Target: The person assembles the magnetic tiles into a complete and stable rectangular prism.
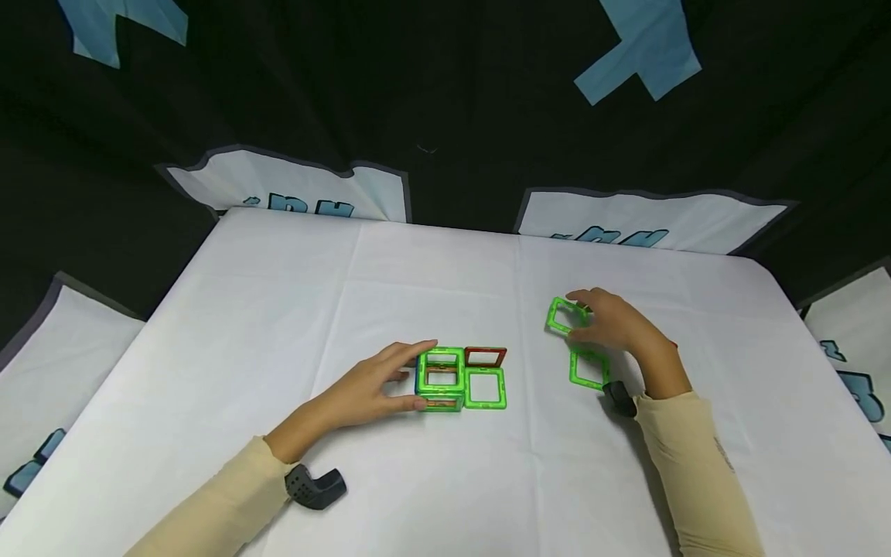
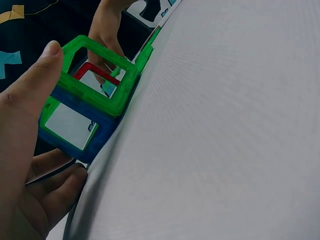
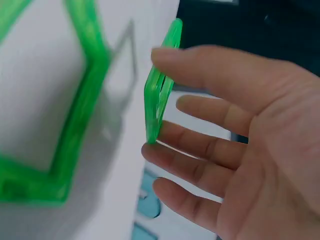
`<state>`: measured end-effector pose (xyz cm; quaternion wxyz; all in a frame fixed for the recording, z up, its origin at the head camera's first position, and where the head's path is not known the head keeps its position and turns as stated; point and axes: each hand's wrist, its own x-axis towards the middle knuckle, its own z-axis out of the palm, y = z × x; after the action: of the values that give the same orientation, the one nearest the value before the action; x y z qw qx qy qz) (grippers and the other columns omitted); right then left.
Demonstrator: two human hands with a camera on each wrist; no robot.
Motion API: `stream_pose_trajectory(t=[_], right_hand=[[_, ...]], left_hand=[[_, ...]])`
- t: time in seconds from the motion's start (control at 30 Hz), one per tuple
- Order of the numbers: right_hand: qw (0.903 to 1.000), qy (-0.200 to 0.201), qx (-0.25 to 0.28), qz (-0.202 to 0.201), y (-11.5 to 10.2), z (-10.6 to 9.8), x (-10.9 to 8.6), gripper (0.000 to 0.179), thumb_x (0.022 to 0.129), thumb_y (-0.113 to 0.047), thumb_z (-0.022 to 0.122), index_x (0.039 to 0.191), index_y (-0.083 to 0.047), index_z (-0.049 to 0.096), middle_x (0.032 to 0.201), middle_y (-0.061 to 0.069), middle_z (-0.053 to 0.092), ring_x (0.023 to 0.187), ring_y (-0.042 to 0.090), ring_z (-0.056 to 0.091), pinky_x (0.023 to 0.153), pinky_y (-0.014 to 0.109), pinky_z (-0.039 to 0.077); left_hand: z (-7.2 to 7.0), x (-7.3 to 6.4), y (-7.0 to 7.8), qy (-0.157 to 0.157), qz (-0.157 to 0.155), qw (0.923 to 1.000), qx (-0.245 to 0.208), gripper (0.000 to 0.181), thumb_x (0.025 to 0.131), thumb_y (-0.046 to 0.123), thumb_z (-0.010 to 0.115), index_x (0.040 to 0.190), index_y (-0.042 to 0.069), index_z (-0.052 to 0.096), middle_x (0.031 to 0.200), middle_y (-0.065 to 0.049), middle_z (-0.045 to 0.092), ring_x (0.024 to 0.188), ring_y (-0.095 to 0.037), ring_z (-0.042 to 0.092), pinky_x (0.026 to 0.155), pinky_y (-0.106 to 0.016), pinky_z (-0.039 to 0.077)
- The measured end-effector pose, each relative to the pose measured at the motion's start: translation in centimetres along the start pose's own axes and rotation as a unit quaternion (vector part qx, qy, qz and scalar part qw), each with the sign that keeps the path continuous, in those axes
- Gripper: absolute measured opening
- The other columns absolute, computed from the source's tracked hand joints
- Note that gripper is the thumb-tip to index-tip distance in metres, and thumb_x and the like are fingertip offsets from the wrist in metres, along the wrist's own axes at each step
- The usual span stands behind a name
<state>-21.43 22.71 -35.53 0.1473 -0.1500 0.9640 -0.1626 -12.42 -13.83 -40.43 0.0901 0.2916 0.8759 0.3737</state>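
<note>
While head view hides it, right hand (image 3: pixel 240 150) pinches green tile (image 3: pixel 160 95); left hand (image 2: pixel 25 145) grips cube (image 2: pixel 87 107).

A white cloth (image 1: pixel 278 325) with faint fold creases covers the bench (image 1: pixel 731 325). On it, just right of the cube, a red square frame (image 1: pixel 485 357) lies flat, and a green square frame (image 1: pixel 485 388) lies flat directly in front of it, the two touching edge to edge. Behind the bench hangs a black backdrop (image 1: pixel 431 93) with pale blue patches (image 1: pixel 643 50). White sheets printed with blue shapes (image 1: pixel 292 186) lie beyond the far edge and at both sides.
</note>
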Motion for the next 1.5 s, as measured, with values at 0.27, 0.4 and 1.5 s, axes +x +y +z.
stream_pose_trajectory(t=[0.27,0.4,1.5], right_hand=[[0.9955,0.035,-0.01,-0.088,-3.9,0.0,-2.3,0.055,0.079,-0.02,0.07,0.128,-0.005,0.051,0.122,0.016,0.048,0.111,0.032,0.05,0.092,0.049,0.046],[0.9897,0.051,-0.016,-0.133,-5.7,0.2,-3.5,0.054,0.077,-0.02,0.071,0.126,-0.007,0.053,0.118,0.012,0.051,0.108,0.027,0.051,0.09,0.045,0.049],[0.9545,0.076,-0.095,-0.272,-10.4,3.2,-4.8,0.048,0.075,-0.027,0.072,0.117,-0.008,0.059,0.108,0.005,0.055,0.097,0.018,0.056,0.084,0.033,0.051]], left_hand=[[0.0,-0.1,0.0,0.002,0.001,1.0,-0.001,0.075,0.079,0.049,0.063,0.142,0.034,0.026,0.129,0.001,0.045,0.109,-0.016,0.057,0.094,-0.03,0.049],[0.0,-0.1,0.0,0.002,0.002,1.0,-0.002,0.075,0.079,0.049,0.064,0.142,0.034,0.026,0.129,0.0,0.045,0.109,-0.017,0.058,0.093,-0.032,0.049],[0.2,0.2,-0.3,0.005,0.011,0.9999,0.003,0.075,0.08,0.047,0.064,0.143,0.027,0.028,0.13,-0.001,0.045,0.108,-0.018,0.058,0.092,-0.031,0.05]])
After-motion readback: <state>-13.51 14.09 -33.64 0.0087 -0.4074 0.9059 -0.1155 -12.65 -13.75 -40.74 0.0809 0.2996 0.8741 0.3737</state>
